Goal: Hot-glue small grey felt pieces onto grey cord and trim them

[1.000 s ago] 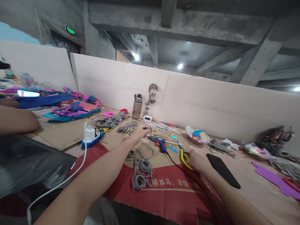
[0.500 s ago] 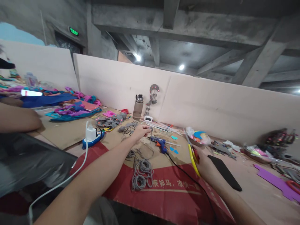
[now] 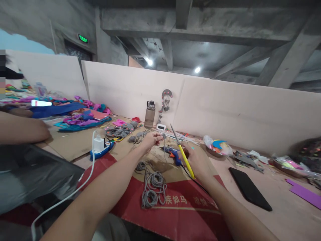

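Left grip (image 3: 152, 140): fingertips together on a small round grey piece (image 3: 164, 136), thin grey strand (image 3: 165, 149) hanging beneath. Right grip (image 3: 194, 159): clamped on yellow-handled metal scissors (image 3: 186, 161), tip upward; seen edge-on, cannot tell if blades are parted. Blue glue gun (image 3: 177, 158) just beside my right grip; coiled grey cord (image 3: 157, 180) nearer me, on red-and-brown cardboard (image 3: 136, 204) covering the counter (image 3: 288, 214). Judged best: keep piece steady, strand straight, tip angled off my left fingertips.

The person's bare left arm (image 3: 100, 190) and right arm (image 3: 238, 204) reach forward. The left hand (image 3: 150, 140) is pinched, fingertips close together. The right hand (image 3: 198, 162) is a bit lower, its fingers curled in.
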{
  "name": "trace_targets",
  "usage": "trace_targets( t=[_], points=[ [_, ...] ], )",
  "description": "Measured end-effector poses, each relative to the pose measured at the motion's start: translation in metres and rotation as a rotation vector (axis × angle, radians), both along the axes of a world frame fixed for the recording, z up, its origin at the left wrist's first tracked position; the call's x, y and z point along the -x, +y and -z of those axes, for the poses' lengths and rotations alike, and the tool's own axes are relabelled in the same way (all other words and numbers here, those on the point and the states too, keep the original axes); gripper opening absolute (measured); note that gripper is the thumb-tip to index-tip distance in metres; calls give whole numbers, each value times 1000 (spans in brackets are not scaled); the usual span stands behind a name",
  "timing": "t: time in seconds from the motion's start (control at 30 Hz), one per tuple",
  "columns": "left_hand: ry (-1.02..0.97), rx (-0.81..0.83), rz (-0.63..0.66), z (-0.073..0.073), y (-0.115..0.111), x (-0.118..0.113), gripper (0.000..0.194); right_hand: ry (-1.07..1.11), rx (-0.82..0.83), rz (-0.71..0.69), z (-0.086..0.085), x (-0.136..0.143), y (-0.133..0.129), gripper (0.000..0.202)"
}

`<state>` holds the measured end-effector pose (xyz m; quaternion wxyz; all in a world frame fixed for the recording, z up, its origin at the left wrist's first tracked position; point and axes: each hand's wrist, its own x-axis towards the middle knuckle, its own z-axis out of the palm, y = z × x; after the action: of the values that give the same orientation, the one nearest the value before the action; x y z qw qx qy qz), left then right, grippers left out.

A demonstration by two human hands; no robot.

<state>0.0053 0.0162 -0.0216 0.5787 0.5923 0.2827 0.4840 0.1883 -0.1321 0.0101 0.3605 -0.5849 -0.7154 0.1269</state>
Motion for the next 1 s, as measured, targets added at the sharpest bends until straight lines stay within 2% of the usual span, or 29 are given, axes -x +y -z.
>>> trace_targets(
  t=[0.1, 0.2, 0.3, 0.37, 0.5, 0.6, 0.8, 1.0],
  points=[
    [-5, -15, 20, -2, -2, 0, 25, 11, 31, -58, 8, -3, -2, 28],
    [-47, 29, 33, -6, -6, 1, 23, 143, 187, -143, 14, -10, -6, 29],
    [-86, 71, 74, -11, -10, 2, 22, 279, 309, -177, 12, -14, -10, 33],
    [-108, 73, 112, -13, -11, 3, 23, 296, 343, -188, 5, -12, -14, 33],
    [-113, 54, 164, -14, -12, 5, 28, 210, 338, -188, -12, -5, -21, 32],
    [-91, 40, 175, -14, -12, 6, 30, 181, 320, -188, -19, -2, -25, 32],
    [-42, 34, 109, -14, -12, 6, 30, 157, 346, -202, -13, -7, -22, 31],
    [-23, -5, 113, -12, -9, 7, 33, 130, 353, -211, -11, -11, -21, 29]
  ],
)
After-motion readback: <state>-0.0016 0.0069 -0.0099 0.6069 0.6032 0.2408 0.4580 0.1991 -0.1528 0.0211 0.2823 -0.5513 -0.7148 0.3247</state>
